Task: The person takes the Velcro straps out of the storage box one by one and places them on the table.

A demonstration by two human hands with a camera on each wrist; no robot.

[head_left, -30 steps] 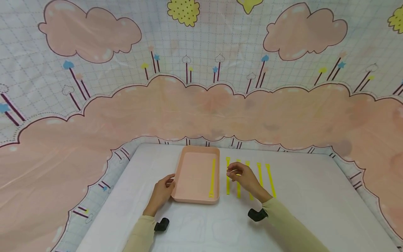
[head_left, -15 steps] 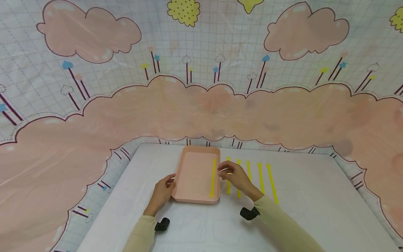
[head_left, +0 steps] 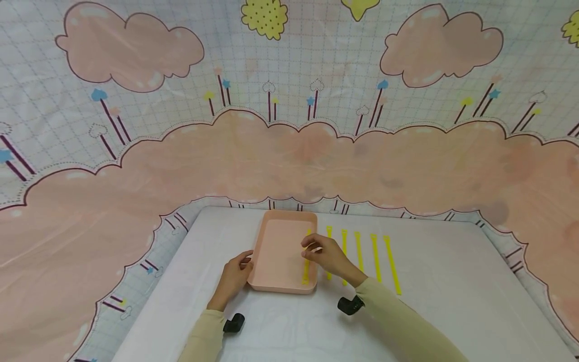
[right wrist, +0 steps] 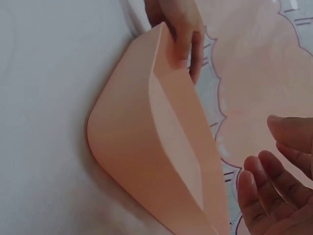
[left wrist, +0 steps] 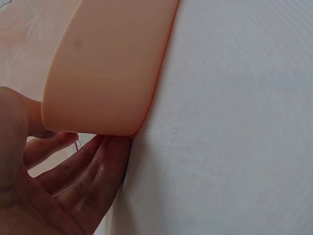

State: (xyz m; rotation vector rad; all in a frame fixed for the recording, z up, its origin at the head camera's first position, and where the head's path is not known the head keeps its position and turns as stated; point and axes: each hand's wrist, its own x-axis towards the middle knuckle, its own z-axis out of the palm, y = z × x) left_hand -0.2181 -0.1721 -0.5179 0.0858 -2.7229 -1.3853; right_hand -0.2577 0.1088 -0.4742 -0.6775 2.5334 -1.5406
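A peach-pink shallow tray (head_left: 278,251) lies on the white table, with one thin yellow strip (head_left: 306,274) along its right side. My left hand (head_left: 232,276) holds the tray's left edge; in the left wrist view its fingers (left wrist: 110,166) touch the outer wall and the thumb reaches over the rim. Above the tray's right part is my right hand (head_left: 327,255), partly covering the yellow strip. Its fingers are loosely bent, and the right wrist view shows nothing between the fingers (right wrist: 274,181) and thumb. Whether they touch the strip cannot be seen.
Several more yellow strips with wider ends (head_left: 375,256) lie in a row on the table (head_left: 452,281), right of the tray. The nearer ones are partly behind the right hand and forearm. A cloud-patterned cloth (head_left: 289,161) hangs behind the table.
My right hand has moved left from over the row of yellow strips to above the tray's right side. The left hand and the tray have stayed in place.
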